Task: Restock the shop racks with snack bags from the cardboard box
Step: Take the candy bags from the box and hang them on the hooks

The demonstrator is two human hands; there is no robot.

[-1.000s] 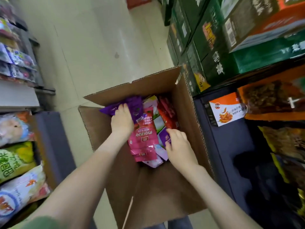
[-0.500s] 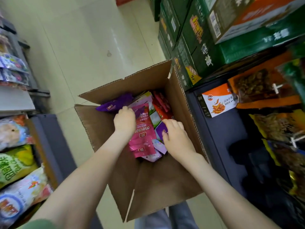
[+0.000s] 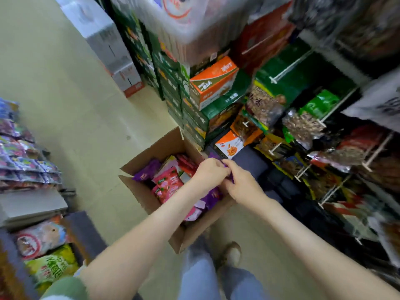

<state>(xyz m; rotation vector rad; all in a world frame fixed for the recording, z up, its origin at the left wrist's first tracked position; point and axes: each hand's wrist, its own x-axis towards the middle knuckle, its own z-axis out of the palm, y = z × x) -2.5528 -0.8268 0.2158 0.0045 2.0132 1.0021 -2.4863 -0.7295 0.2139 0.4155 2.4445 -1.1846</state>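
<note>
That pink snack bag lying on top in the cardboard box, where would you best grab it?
Probably by its far edge, pinched from above. The pink bag lies face up on the pile in the open cardboard box, whose walls block the sides, and the left forearm covers part of its near end.

You have one view, from your head, high over the open brown cardboard box (image 3: 155,146) and tilted steeply down. Pale tiled floor (image 3: 65,83) lies beyond the box, wire racks of hanging snack bags (image 3: 303,126) close on its right, and shelves of foil bags (image 3: 26,165) on its left.
</note>
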